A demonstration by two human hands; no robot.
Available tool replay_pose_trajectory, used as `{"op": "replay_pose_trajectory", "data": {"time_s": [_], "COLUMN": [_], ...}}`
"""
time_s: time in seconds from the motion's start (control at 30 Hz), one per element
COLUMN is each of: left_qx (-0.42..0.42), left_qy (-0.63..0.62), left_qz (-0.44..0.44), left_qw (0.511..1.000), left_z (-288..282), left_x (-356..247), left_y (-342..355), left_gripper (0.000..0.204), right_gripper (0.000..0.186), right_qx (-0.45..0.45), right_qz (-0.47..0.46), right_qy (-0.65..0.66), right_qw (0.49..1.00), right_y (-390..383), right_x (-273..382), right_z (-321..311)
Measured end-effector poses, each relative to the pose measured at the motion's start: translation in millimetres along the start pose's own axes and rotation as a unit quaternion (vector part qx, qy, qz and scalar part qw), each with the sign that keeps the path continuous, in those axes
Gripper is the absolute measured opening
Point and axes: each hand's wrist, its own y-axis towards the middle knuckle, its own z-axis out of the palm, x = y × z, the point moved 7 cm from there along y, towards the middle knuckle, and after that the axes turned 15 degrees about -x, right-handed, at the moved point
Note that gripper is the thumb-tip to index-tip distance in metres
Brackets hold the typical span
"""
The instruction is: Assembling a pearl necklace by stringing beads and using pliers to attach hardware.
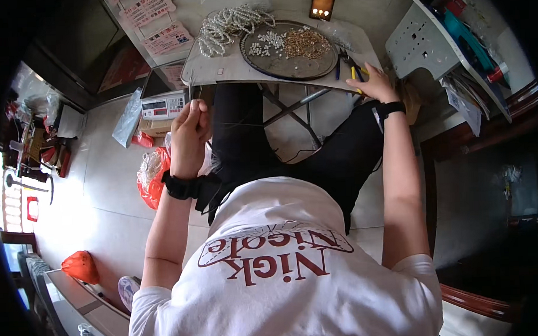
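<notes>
My left hand is raised at the table's left front corner, its fingers pinched on a few thin dark strands, perhaps wire or thread. My right hand is at the right front edge of the table, thumb and forefinger spread beside the yellow-handled pliers. Whether it touches them I cannot tell. A round dark tray holds white beads and a heap of small gold-coloured pieces. Behind its left side lie strings of pearly beads.
The small white table stands before my knees. At its back is a lit phone-like screen. A white scale sits on a box to the left, near a red plastic bag on the floor. A loaded shelf stands right.
</notes>
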Motion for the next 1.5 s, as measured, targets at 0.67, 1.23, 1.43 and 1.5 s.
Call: {"op": "replay_pose_trajectory", "data": {"time_s": [0.67,1.23,1.43,1.5], "left_qx": [-0.083,-0.087,0.0,0.027], "left_qy": [0.323,0.246,-0.094,-0.128], "left_qz": [0.381,0.28,0.016,-0.003], "left_qw": [0.862,0.924,0.995,0.991], "left_z": [20,3,0,3], "left_x": [-38,-21,-17,-22], "left_y": [-20,-5,10,7], "left_gripper": [0.016,0.023,0.016,0.014], "right_gripper": [0.04,0.032,0.054,0.053], "right_qx": [0.6,0.174,0.015,-0.137], "right_qz": [0.232,0.16,0.164,0.082], "right_qy": [0.721,0.636,-0.066,-0.059], "right_qw": [0.258,0.734,0.984,0.985], "right_y": [-170,-84,-7,-5], "right_x": [282,176,45,59], "right_z": [-114,-64,-4,-17]}}
